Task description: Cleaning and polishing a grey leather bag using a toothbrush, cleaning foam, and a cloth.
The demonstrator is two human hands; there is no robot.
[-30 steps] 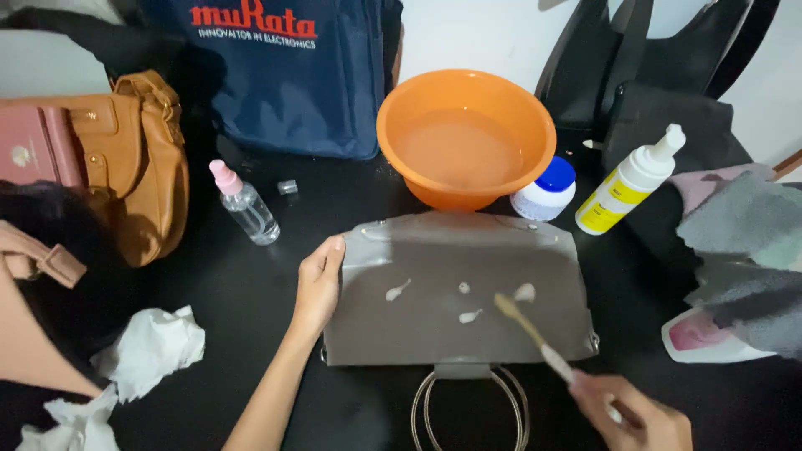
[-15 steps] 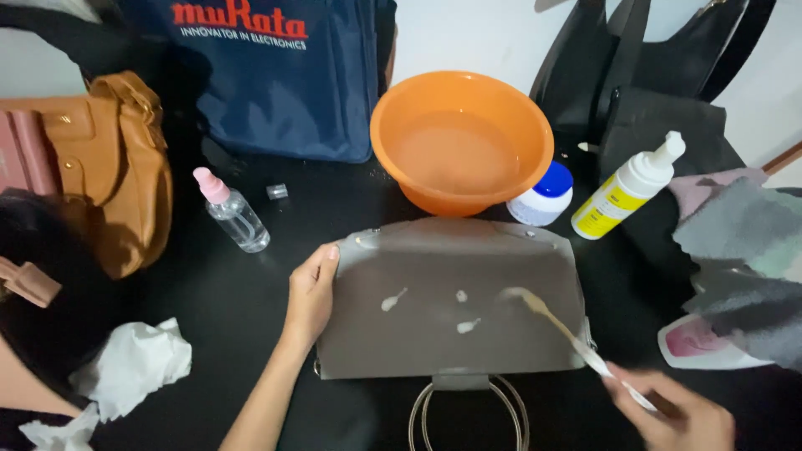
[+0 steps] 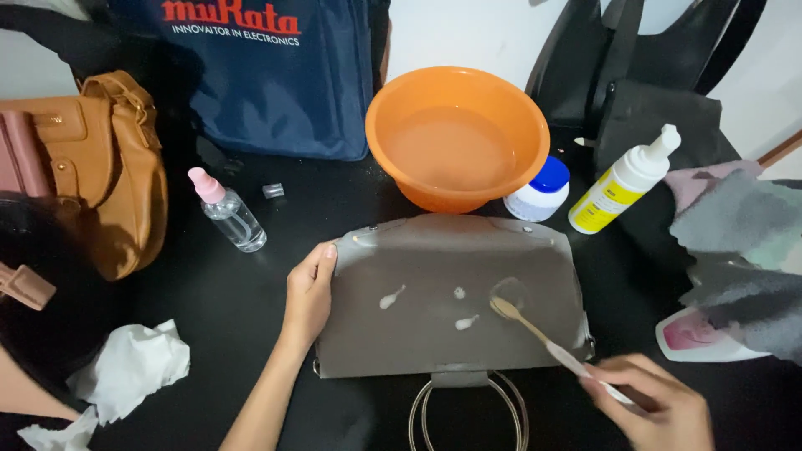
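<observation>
From the head view, the left hand (image 3: 307, 294) is pressing flat and open on the grey bag's (image 3: 451, 292) left edge, pinning it steady on the black table (image 3: 251, 292). The right hand (image 3: 660, 409) is closing round a toothbrush (image 3: 543, 338), its bristles sitting on the flap beside the foam blobs (image 3: 391, 297), below the orange basin (image 3: 458, 138).

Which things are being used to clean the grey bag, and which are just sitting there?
In use: grey bag, brush, left hand, right hand, white blobs.

Lying about: orange bowl, spray bottle, pump bottle, brown handbag, tissue.
</observation>
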